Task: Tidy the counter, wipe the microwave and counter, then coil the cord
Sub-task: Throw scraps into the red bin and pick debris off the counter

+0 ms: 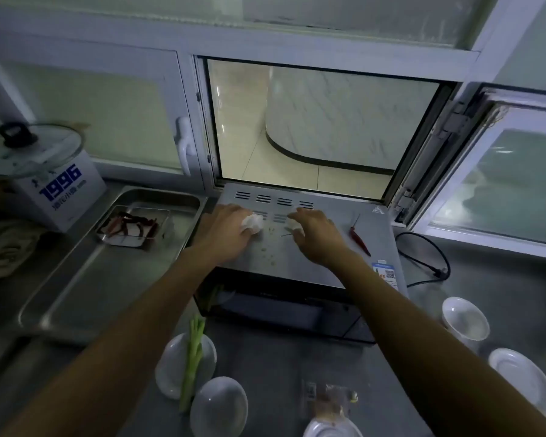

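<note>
From the head camera, a grey stainless-steel counter [265, 367] runs beneath a row of white-framed frosted windows; the middle pane stands open on a pale tiled floor and a curved white marble-patterned wall.

At centre stands the silver, box-shaped microwave [316, 247], its dark glass door facing 6 o'clock and vent slots along its top toward 12. Small pale crumbs lie scattered on its top between the hands. A thin red dried chilli [360, 239] lies on the top at 3 o'clock from the hands. A black power cord [435, 263] loops on the counter at 3 o'clock of the microwave, uncoiled.

The left hand [230, 231] lies on the microwave top, fingers curled around a crumpled white piece [252, 223], perhaps tissue. The right hand [319, 230] lies just beside it at 3 o'clock, fingertips pinching a smaller white piece [293, 224].

At 9 o'clock a large shallow steel tray [85, 288] holds a small rectangular steel dish of red dried chillies [133, 225]. At 10 o'clock a white box printed "1996" [60, 190] carries a glass lid with a black knob [29, 149].

At 6 o'clock, a white plate [174, 370] bears green scallion stalks [193, 357], with a white bowl [218, 408] just beside it. More white dishes [465, 320] sit at 4 o'clock.
</note>
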Tool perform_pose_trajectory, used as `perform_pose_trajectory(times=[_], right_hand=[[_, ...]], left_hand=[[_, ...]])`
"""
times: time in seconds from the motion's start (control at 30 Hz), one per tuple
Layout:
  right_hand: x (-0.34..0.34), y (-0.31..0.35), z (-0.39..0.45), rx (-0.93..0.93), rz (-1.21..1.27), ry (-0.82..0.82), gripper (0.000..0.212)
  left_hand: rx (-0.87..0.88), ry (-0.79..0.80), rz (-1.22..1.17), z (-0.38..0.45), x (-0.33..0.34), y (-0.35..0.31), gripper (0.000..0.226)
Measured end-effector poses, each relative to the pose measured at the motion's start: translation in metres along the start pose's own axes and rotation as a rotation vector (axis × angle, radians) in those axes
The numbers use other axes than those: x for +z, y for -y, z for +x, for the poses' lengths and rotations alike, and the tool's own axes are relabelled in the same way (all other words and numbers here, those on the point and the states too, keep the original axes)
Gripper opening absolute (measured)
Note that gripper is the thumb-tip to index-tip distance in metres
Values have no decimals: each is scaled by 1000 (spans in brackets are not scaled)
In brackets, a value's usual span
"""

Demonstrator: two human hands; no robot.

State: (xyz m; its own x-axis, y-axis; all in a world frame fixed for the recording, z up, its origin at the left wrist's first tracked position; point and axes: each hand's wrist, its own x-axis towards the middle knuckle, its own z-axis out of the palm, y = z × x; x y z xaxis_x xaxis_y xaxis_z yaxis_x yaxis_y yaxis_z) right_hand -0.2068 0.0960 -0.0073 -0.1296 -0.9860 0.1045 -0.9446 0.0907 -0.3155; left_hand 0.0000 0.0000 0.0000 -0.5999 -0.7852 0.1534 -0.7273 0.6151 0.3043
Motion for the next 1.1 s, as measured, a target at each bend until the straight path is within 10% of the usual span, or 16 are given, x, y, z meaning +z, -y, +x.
perform_pose_trajectory(times=[1.1], right_hand=[[9, -5, 30, 30, 53, -224, 24]], left_hand=[[81, -111, -45, 23, -4, 18, 15]])
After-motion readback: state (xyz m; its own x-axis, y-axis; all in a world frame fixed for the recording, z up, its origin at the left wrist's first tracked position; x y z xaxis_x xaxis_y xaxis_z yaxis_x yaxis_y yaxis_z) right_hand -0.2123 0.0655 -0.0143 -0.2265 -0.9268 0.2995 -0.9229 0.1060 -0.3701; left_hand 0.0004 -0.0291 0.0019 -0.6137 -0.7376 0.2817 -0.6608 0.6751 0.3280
